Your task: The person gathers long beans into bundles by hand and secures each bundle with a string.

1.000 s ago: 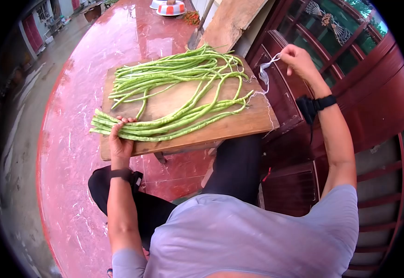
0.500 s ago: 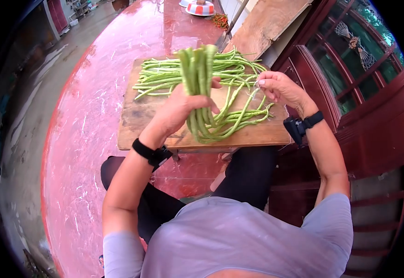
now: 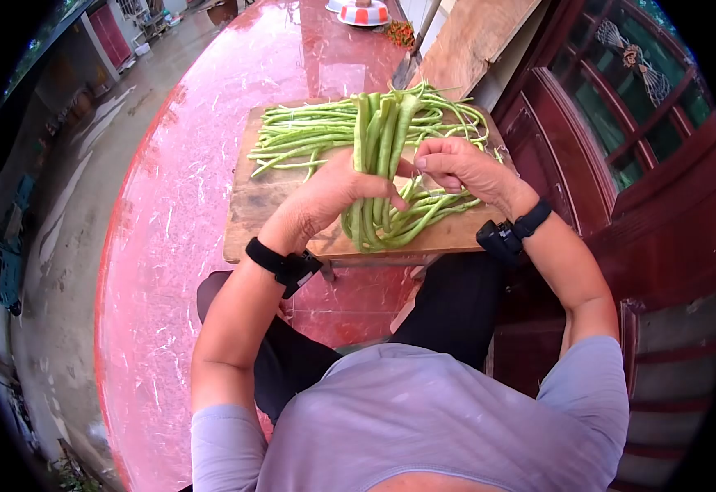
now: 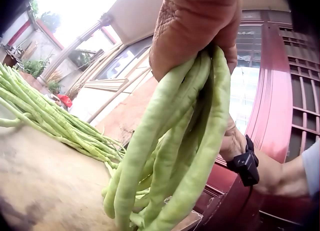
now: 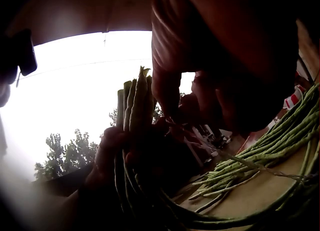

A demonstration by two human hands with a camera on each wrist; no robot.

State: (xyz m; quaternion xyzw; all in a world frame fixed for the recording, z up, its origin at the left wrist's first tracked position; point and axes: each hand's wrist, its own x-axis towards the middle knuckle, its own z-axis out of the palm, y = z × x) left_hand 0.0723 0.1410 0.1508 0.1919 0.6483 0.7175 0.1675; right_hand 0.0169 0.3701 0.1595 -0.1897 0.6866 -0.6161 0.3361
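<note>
In the head view my left hand (image 3: 329, 197) grips a bunch of long green beans (image 3: 384, 135). Their cut ends point up above the thumb, and the lower lengths bend round toward the wooden table (image 3: 247, 217). The left wrist view shows the beans (image 4: 165, 141) hanging in loops below the left hand (image 4: 195, 28). Close to the bunch, on its right, my right hand (image 3: 469, 170) has finger and thumb together, pinching a thin pale string (image 5: 235, 160) that runs off to the right in the right wrist view. The right hand (image 5: 220, 66) is dark there.
More long beans (image 3: 305, 135) lie spread across the far side of the table. A dark red door (image 3: 571, 156) stands close on the right, and a wooden board (image 3: 473, 45) leans behind. Farther back, a white and orange basin (image 3: 364, 12) sits on the red floor (image 3: 169, 205).
My left hand has raised the bunch from the table's left edge, turned it upright and brought it rightward. The right hand has come down and left with the string, close to the bunch.
</note>
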